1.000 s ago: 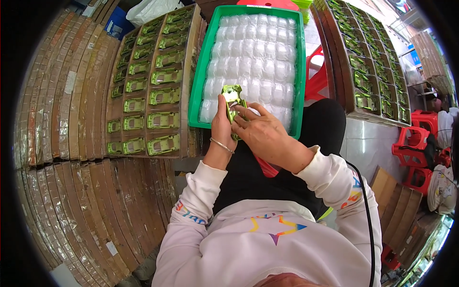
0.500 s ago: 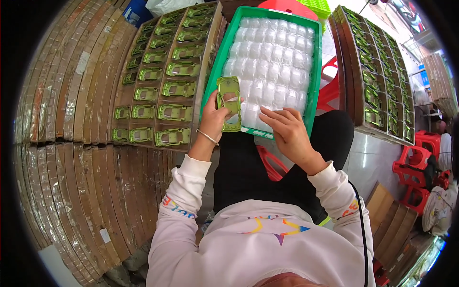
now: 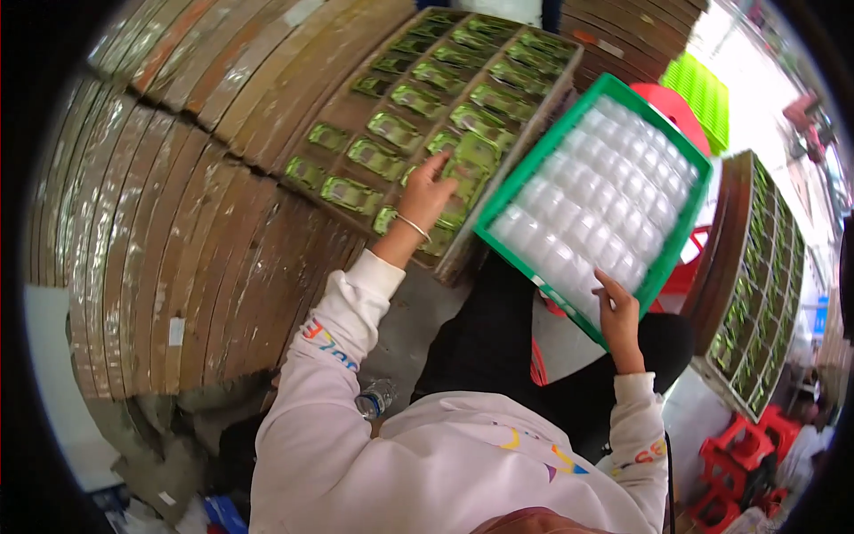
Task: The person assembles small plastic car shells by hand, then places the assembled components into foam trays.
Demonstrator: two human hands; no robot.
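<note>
My left hand (image 3: 425,198) is closed on a translucent green toy car body (image 3: 470,169), held over the right-hand part of a cardboard tray (image 3: 307,198). Similar green car bodies (image 3: 393,130) sit in rows in that tray. To the right, my right hand (image 3: 623,325) is at the near edge of a green plastic crate (image 3: 514,255), index finger stretched out and the other fingers curled. Beneath that finger, rows of clear, whitish dome-like plastic parts (image 3: 569,191) fill the crate. Whether the fingertip touches one of them, I cannot tell.
Stacked cardboard trays (image 3: 169,240) rise along the left. Another tray stack (image 3: 725,258) with green car bodies stands to the right, near red plastic stools (image 3: 734,454). A bright green crate (image 3: 696,100) lies beyond the green one. A plastic bottle (image 3: 375,398) is beside my left sleeve.
My left hand has carried the car body from the crate's edge leftward over the cardboard tray. The view has turned left. My right hand has gone from spread fingers to a pointing index finger.
</note>
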